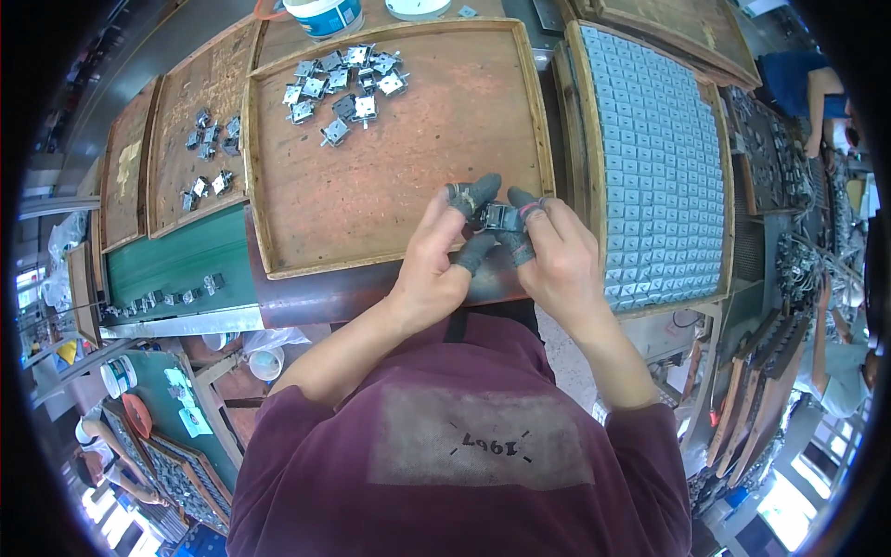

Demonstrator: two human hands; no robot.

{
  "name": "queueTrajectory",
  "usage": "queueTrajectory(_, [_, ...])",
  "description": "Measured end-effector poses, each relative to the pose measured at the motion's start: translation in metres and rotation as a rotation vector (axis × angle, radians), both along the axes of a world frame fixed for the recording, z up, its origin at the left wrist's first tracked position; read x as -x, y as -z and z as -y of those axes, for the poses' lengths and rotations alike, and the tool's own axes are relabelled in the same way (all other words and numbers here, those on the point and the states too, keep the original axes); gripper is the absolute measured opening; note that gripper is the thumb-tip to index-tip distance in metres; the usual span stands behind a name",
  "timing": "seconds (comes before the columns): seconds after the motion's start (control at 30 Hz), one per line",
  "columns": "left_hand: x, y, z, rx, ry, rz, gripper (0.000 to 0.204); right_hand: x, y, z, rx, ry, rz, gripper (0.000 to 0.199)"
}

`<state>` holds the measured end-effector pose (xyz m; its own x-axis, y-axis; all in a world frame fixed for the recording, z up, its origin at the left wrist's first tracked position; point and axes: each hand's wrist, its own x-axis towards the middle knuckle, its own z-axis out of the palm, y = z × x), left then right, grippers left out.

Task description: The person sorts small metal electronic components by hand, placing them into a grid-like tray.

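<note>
A person in a maroon shirt (464, 371) holds a small box-shaped metal part (501, 217) at the near right corner of a shallow wooden tray (408, 176), the grip of both left hand (434, 252) and right hand (562, 255) closed on it with gray-covered fingers (476, 191). At right, neat rows of metal pieces (661, 167) fill a second tray (668, 304); loose metal parts (359, 58) cluster toward the first tray's far left, before a white-and-blue bucket (325, 17).
</note>
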<state>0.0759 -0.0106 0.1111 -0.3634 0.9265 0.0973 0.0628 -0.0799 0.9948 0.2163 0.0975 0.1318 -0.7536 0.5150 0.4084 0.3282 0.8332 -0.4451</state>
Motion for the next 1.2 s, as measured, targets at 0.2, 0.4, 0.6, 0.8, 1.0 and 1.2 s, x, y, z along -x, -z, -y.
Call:
queueTrajectory(0.2, [-0.003,0.004,-0.01,-0.008,-0.059,-0.455,0.071,-0.003,0.0,0.004,0.177,-0.017,0.002,0.028])
queueTrajectory(0.4, [0.003,0.01,-0.018,-0.147,0.053,-0.401,0.069,-0.011,-0.018,-0.014,0.73,0.007,0.1,0.038])
queueTrajectory(0.6, [0.001,0.006,-0.022,-0.217,0.188,-0.313,0.066,-0.019,-0.01,-0.016,0.884,-0.134,0.13,0.046])
queueTrajectory(0.8, [0.003,-0.003,-0.025,-0.23,0.216,-0.418,0.063,-0.022,-0.022,-0.018,0.775,-0.11,0.29,0.051])
queueTrajectory(1.0, [0.006,0.002,-0.02,-0.087,0.143,-0.401,0.059,-0.017,-0.007,0.006,0.899,0.191,-0.178,0.048])
queueTrajectory(1.2, [0.021,0.004,-0.01,0.207,0.307,0.109,0.045,-0.04,0.011,0.002,0.919,0.077,-0.064,0.039])
